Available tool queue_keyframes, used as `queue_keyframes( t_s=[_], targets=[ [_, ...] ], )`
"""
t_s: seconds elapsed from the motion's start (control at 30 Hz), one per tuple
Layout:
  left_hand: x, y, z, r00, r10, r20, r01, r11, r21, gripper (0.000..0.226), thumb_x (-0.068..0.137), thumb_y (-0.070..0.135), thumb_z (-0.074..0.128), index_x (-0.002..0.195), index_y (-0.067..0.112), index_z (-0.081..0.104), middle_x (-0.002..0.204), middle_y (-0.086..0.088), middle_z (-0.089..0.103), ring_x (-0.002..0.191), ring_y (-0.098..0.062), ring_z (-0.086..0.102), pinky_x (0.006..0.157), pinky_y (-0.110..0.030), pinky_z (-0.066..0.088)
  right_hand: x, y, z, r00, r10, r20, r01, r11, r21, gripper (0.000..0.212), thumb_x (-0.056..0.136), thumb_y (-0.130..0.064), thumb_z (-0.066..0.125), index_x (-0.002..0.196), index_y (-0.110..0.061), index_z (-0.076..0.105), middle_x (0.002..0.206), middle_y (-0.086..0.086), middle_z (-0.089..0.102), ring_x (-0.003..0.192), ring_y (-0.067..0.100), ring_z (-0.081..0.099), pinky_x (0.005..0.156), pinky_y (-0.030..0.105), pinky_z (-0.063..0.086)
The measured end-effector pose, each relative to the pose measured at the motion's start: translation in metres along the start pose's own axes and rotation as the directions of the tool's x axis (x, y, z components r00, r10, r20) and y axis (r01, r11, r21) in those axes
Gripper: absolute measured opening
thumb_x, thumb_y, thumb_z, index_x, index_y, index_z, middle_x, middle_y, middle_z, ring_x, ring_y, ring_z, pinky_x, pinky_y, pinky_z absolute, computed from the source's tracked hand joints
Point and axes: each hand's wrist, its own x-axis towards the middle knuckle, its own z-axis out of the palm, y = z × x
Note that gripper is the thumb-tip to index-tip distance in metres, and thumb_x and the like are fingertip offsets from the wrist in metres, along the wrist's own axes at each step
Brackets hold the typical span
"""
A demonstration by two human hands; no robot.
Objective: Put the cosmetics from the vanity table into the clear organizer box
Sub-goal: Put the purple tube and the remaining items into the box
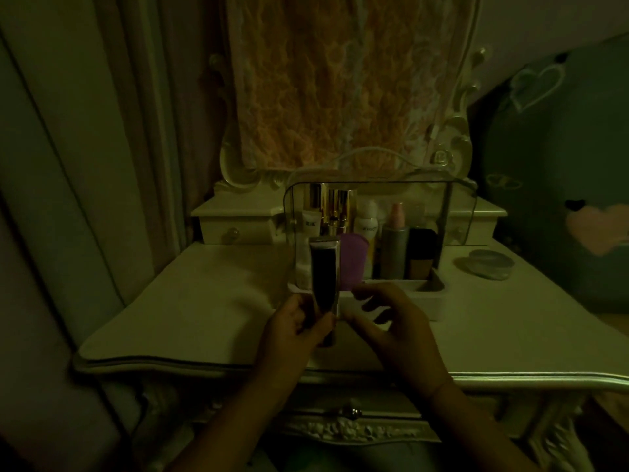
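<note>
A dark tube with a pale crimped end (324,269) stands upright in front of the clear organizer box (427,294). My left hand (296,323) grips its lower part. My right hand (388,320) is beside the tube with fingers loosely spread, its thumb near the tube's base; whether it touches the tube is unclear. Inside the box stand several bottles: gold-capped ones (335,204), a white bottle (367,221), a grey bottle with a pink cap (394,245), a dark foundation bottle (421,252) and a purple item (354,258).
The box sits mid-back on the white vanity table (204,301). A round clear compact (487,264) lies at the right. Small drawers (235,223) and a covered mirror (340,80) stand behind. A curtain hangs at the left.
</note>
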Motion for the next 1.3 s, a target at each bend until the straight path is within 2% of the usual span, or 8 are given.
queue_keyframes(
  t_s=[0.13,0.33,0.5,0.63,0.77,0.87,1.03,1.3],
  targets=[
    [0.003,-0.002,0.028,0.997,0.027,-0.077,-0.023,0.998,0.056,0.021,0.076,0.014,0.070,0.082,0.032,0.061,0.086,0.004,0.071,0.082,-0.012,0.068,0.067,-0.030,0.056,0.007,-0.005,0.006,0.995,0.102,-0.022,-0.100,0.991,0.091,0.028,0.073,-0.025,0.073,0.098,-0.019,0.062,0.087,-0.006,0.065,0.073,0.003,0.061,0.062,0.017,0.051],
    [0.010,-0.006,0.067,0.987,0.101,-0.127,-0.090,0.992,0.083,0.029,0.079,0.007,0.062,0.080,0.035,0.057,0.085,-0.001,0.067,0.083,-0.022,0.066,0.072,-0.051,0.056,0.009,0.008,0.000,0.973,0.188,-0.137,-0.171,0.977,0.131,0.034,0.076,-0.023,0.072,0.107,-0.014,0.062,0.090,-0.002,0.066,0.076,0.004,0.061,0.061,0.007,0.047],
    [0.014,-0.007,0.081,0.989,0.137,-0.060,-0.129,0.984,0.123,0.039,0.077,0.007,0.069,0.080,0.044,0.054,0.086,0.013,0.063,0.083,-0.002,0.064,0.067,-0.023,0.055,0.016,0.025,-0.021,0.987,0.155,-0.044,-0.148,0.981,0.127,0.017,0.086,-0.016,0.059,0.099,-0.008,0.066,0.090,0.007,0.070,0.082,0.013,0.066,0.066,0.011,0.051],
    [0.018,-0.004,0.082,0.995,0.098,-0.025,-0.094,0.989,0.110,0.034,0.078,0.003,0.067,0.092,0.031,0.055,0.092,0.008,0.062,0.083,0.001,0.061,0.065,-0.016,0.052,0.026,0.033,-0.032,0.981,0.193,0.005,-0.191,0.967,0.167,0.016,0.088,-0.015,0.056,0.092,-0.003,0.066,0.086,0.015,0.070,0.078,0.021,0.068,0.069,0.031,0.057],
    [0.020,-0.005,0.073,0.989,0.147,0.009,-0.145,0.965,0.218,0.028,0.079,0.008,0.067,0.098,0.027,0.058,0.095,0.007,0.061,0.081,0.003,0.056,0.064,-0.009,0.047,0.043,0.037,-0.041,0.979,0.201,0.024,-0.202,0.963,0.177,0.018,0.088,-0.014,0.057,0.089,0.002,0.065,0.087,0.024,0.068,0.079,0.031,0.066,0.069,0.037,0.056],
    [0.022,-0.010,0.060,0.956,0.292,0.034,-0.275,0.847,0.454,0.023,0.078,0.013,0.069,0.100,0.017,0.064,0.099,0.002,0.061,0.086,0.000,0.053,0.072,-0.012,0.045,0.058,0.035,-0.051,0.975,0.223,-0.005,-0.215,0.948,0.234,0.014,0.088,-0.013,0.055,0.094,-0.005,0.065,0.093,0.018,0.069,0.079,0.022,0.067,0.064,0.022,0.055],
    [0.026,-0.013,0.049,0.857,0.503,0.110,-0.428,0.579,0.694,0.022,0.073,0.014,0.072,0.094,0.020,0.070,0.091,-0.001,0.066,0.092,-0.017,0.050,0.085,-0.018,0.028,0.079,0.040,-0.057,0.970,0.241,0.012,-0.237,0.943,0.235,0.018,0.089,-0.009,0.053,0.094,0.006,0.061,0.096,0.028,0.065,0.088,0.038,0.064,0.077,0.045,0.054],
    [0.027,-0.016,0.044,0.880,0.463,0.104,-0.393,0.590,0.706,0.028,0.071,0.009,0.073,0.099,0.011,0.070,0.099,-0.007,0.066,0.096,-0.024,0.055,0.097,-0.051,0.041,0.080,0.057,-0.045,0.955,0.262,0.141,-0.279,0.952,0.122,0.017,0.085,-0.009,0.060,0.071,-0.019,0.061,0.072,0.000,0.064,0.059,-0.002,0.063,0.051,0.010,0.048]
  ],
)
